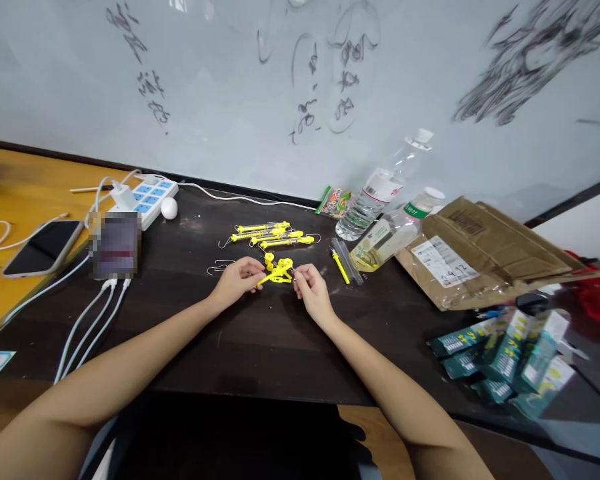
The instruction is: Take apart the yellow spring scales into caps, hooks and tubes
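Observation:
My left hand (pixel 239 283) pinches the end of a thin yellow plastic rod (pixel 264 279) above the dark tabletop. Fingers together, my right hand (pixel 311 288) holds what looks like a thin metal hook (pixel 293 269), though its fingertips partly cover it. Between the hands lies a small cluster of yellow plastic parts (pixel 283 265), some of them round. Just beyond are several yellow spring scales (pixel 273 233) with clear tubes and wire hooks. Loose wire hooks (pixel 221 267) rest beside my left hand. A yellow rod (pixel 341 267) and clear tubes (pixel 351 261) lie right of my right hand.
Two plastic bottles (pixel 375 200) and a snack packet (pixel 333 202) stand against the whiteboard. To the right are a brown parcel (pixel 473 243) and several green boxes (pixel 505 353). A power strip (pixel 153 199), cables, a blurred device (pixel 115 245) and a phone (pixel 45 247) occupy the left.

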Tool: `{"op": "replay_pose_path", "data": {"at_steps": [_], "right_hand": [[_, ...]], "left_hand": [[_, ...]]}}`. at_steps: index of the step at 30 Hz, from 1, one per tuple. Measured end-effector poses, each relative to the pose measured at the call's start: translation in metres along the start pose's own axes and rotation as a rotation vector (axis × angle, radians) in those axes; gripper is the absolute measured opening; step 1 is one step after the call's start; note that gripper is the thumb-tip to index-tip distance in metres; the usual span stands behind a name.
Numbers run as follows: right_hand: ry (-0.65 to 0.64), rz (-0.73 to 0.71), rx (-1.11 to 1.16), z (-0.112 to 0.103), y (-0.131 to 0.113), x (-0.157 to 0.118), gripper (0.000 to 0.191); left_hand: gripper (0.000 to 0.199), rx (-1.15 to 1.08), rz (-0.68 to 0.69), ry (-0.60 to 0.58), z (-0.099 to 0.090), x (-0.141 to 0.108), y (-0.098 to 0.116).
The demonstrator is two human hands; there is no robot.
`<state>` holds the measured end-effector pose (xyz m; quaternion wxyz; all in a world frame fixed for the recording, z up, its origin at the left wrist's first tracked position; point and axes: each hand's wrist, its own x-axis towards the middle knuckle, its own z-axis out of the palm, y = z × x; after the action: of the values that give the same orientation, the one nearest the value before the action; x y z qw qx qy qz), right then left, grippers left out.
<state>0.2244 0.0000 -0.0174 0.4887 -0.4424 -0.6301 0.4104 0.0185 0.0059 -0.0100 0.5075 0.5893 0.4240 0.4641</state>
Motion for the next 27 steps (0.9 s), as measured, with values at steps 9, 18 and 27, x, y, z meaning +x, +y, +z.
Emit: {"op": "replay_pose_path", "data": {"at_steps": [9, 18, 27], "right_hand": [[-0.179, -0.163, -0.301, 0.001, -0.016, -0.01, 0.022], [-0.121, -0.173, -0.379, -0.002, -0.019, -0.011, 0.025], [-0.32, -0.307, -0.616, -0.004, -0.019, -0.013, 0.013]], "left_hand": [[0.048, 0.399, 0.155, -0.332, 0.012, -0.019, 0.003], [0.052, 0.778, 0.235, -0.358, 0.012, -0.023, 0.01], [0.033, 0.221, 0.018, -0.411, 0.014, -0.02, 0.008]]}}
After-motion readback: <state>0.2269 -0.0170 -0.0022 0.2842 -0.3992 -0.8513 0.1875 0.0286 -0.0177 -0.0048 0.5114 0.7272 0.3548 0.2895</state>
